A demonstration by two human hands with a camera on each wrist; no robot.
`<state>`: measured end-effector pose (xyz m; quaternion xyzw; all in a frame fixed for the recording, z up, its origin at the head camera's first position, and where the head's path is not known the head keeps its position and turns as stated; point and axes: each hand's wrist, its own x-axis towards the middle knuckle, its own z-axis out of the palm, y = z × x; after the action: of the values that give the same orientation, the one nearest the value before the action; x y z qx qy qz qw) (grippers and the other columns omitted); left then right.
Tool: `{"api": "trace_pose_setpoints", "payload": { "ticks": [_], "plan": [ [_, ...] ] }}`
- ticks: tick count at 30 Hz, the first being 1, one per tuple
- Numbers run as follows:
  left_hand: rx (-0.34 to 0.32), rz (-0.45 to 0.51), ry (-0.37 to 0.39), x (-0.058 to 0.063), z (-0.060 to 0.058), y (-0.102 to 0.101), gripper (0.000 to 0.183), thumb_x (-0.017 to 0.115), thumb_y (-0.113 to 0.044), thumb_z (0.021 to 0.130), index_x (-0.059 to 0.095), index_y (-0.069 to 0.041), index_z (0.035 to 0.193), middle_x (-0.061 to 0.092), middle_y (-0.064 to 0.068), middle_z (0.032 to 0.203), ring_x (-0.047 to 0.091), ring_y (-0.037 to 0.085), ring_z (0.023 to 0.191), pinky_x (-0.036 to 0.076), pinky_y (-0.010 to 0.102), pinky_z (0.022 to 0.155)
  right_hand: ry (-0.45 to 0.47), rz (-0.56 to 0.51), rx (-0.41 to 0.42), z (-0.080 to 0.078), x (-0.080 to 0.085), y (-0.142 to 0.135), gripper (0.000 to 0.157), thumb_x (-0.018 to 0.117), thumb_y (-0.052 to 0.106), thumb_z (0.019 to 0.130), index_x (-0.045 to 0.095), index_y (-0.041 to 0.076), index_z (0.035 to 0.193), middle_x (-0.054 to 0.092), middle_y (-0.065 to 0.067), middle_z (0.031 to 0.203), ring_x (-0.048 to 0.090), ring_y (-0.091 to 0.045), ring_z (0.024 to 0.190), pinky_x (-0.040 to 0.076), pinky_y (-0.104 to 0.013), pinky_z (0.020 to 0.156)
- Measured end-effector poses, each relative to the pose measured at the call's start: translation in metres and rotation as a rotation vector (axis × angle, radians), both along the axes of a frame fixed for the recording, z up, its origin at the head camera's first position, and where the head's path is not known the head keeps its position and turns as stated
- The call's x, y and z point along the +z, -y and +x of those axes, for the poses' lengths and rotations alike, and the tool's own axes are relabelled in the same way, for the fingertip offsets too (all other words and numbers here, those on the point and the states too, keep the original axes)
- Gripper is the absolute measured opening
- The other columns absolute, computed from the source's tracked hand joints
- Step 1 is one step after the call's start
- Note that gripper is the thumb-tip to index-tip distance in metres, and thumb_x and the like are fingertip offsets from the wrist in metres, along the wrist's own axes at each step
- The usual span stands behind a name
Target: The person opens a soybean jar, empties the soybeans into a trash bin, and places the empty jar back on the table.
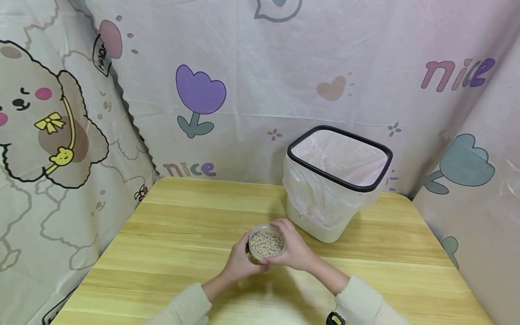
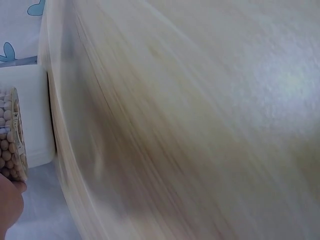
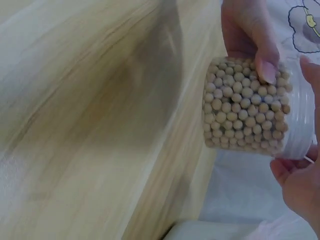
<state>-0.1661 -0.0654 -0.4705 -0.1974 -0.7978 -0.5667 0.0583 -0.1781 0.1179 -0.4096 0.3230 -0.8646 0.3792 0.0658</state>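
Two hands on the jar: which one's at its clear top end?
The right hand, gripping the clear top end of the jar; the left hand holds it lower down.

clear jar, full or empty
Nearly full: in the right wrist view, tan beads pack the clear jar almost end to end.

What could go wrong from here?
Tilt: the jar is packed with small round beads; if its clear top comes loose, they could spill and roll across the table.
Slip: only the left hand and right hand support the jar above the table, so it might drop.
Open bin nearby: beads could fall in.
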Motion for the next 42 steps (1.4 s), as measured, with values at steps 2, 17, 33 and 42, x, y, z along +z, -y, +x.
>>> {"api": "trace_pose_setpoints", "payload": {
  "ticks": [2,17,33,42],
  "plan": [
    [0.008,-0.008,0.011,0.001,0.001,0.000,0.086,0.086,-0.018,0.059,0.042,0.001,0.130,0.058,0.013,0.122,0.058,0.029,0.110,0.051,0.028,0.093,0.002,0.011,0.032,0.000,0.002,-0.002,0.080,0.084,0.025,0.062,0.044,-0.002,0.127,0.048,-0.014,0.123,0.051,-0.027,0.110,0.049,-0.042,0.093],
    [-0.011,0.005,-0.009,0.002,0.001,-0.002,0.085,0.085,-0.018,0.060,0.040,0.003,0.130,0.058,0.013,0.121,0.059,0.029,0.107,0.053,0.027,0.090,-0.029,0.087,0.005,0.003,0.008,0.005,0.083,0.083,0.032,0.065,0.041,-0.003,0.128,0.045,-0.018,0.128,0.047,-0.029,0.116,0.048,-0.046,0.093],
    [-0.003,-0.024,0.040,-0.001,0.001,-0.003,0.089,0.086,-0.022,0.059,0.040,0.000,0.132,0.056,0.014,0.123,0.057,0.030,0.110,0.051,0.032,0.094,0.020,0.098,0.030,-0.002,0.009,-0.002,0.084,0.084,0.031,0.063,0.043,-0.001,0.129,0.050,-0.013,0.125,0.051,-0.025,0.112,0.049,-0.043,0.093],
    [-0.009,-0.028,0.048,0.000,0.002,-0.003,0.092,0.088,-0.024,0.056,0.042,-0.002,0.132,0.057,0.013,0.123,0.057,0.030,0.111,0.049,0.032,0.097,0.108,0.077,0.113,-0.005,0.017,-0.008,0.082,0.082,0.024,0.064,0.043,0.001,0.132,0.052,-0.012,0.128,0.054,-0.026,0.112,0.050,-0.039,0.094]
  ]
}}
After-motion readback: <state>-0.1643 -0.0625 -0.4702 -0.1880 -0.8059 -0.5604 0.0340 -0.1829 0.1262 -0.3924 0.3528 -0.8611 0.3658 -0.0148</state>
